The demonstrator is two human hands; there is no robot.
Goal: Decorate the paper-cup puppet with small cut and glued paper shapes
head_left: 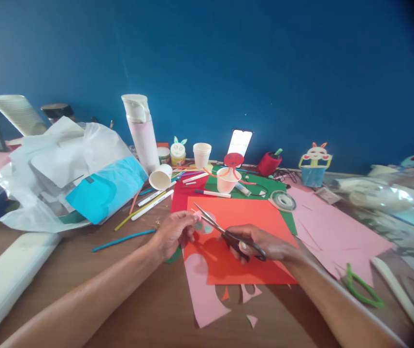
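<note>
My right hand point(252, 237) grips black-handled scissors point(214, 224), whose blades point up and left with a narrow gap between them. Pinched in my left hand point(178, 231) is a small piece of pink paper point(197, 215), right beside the blade tips. Whether the blades touch that paper I cannot tell. Under both hands lies an orange sheet point(235, 273). A round pale pink shape point(209, 226) with grey-green spots shows on the sheet, partly behind the blades. Pink paper with curved cuts point(207, 309) sticks out below the orange sheet, near small scraps point(252, 321).
Beyond the sheet stand a white paper cup with a red figure point(228, 182), a marker point(213, 194), a tape roll point(282, 200) and a lit phone point(240, 141). A plastic bag point(58, 169) and a flask point(143, 137) are at left; pink paper point(337, 227) at right.
</note>
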